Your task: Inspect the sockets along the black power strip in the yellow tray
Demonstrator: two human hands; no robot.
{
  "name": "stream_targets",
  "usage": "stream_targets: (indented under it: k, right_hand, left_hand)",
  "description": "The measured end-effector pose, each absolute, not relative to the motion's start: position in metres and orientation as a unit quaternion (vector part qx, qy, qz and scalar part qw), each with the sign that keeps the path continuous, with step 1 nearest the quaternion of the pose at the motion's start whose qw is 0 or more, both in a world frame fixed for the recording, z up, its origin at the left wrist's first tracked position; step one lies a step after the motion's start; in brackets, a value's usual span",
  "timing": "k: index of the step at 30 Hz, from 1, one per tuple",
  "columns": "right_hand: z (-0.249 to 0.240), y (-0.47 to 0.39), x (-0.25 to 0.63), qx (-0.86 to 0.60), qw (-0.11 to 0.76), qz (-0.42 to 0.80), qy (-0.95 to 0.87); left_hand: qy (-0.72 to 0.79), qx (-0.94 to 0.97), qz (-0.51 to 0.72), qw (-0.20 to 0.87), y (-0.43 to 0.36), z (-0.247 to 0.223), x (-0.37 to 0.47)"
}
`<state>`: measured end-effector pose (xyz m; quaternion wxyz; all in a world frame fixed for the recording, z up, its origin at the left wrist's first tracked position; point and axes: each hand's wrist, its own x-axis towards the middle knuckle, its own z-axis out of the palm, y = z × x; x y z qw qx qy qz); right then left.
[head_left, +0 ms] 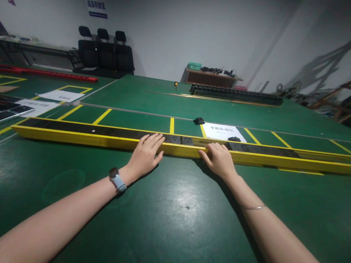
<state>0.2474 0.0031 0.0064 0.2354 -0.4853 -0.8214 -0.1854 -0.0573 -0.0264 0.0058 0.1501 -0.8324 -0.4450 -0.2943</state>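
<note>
A long yellow channel (97, 140) lies across the green table, holding black socket modules (181, 140) in its trough. My left hand (147, 153) rests over the channel with its fingers stretched across the modules and the thumb apart. Around the near wall of the channel, further right, my right hand (220, 159) is bent, thumb in front and fingers over the top. Its fingertips reach into the trough by the left end of another row of black modules (262, 150). What lies under those fingertips is hidden. Between the hands, part of the trough shows without modules.
Behind the channel are a printed white sheet (223, 132), a small black part (199, 121) and another black piece (234, 139). Farther off lie a long black rack (235, 95) and a screwdriver (176, 85). Papers (61, 95) and a tablet-like device (7, 116) lie left.
</note>
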Motion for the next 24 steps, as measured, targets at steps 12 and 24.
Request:
stream_targets:
  k: [12,24]
  right_hand:
    - [0.009,-0.017,0.179,-0.397,0.258,-0.113,-0.874]
    - [0.015,-0.014,0.189,-0.432,0.289,-0.153,-0.840]
  left_hand:
    - [-0.454,-0.831,-0.287,0.143,-0.024,0.003,-0.052]
    - [-0.454,-0.835,-0.275,0.144,-0.025,0.006,-0.054]
